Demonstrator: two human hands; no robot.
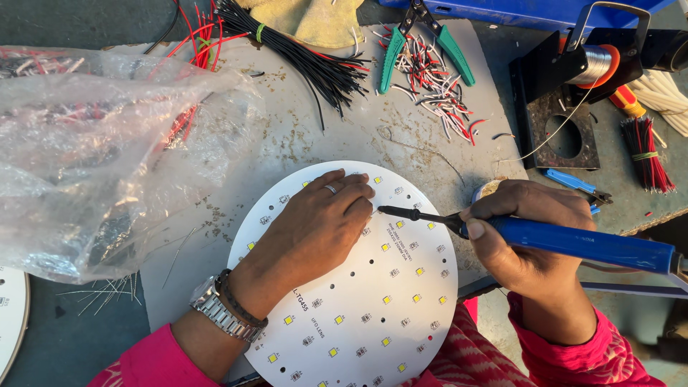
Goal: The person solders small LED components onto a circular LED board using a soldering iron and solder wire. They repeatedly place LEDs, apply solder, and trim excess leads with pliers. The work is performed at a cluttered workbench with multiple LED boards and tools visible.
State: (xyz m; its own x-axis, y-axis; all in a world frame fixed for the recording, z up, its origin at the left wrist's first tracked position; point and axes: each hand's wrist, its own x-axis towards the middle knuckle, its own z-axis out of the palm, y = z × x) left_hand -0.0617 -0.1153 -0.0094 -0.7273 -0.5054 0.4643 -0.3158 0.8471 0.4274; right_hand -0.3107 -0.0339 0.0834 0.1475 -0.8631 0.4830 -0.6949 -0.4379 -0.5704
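Soldering iron held to round light board

Board (pixel 358 301), round, white and dotted with small yellow chips, is laid flat on the bench (pixel 301 136), directly beneath both hands. The left hand (pixel 315 229) is pressed on its upper part, fingers pinched together on something too small to be made out. A blue soldering iron (pixel 573 244) is gripped in the closed right hand (pixel 530 229), its tip touching the board just beside the left fingertips.
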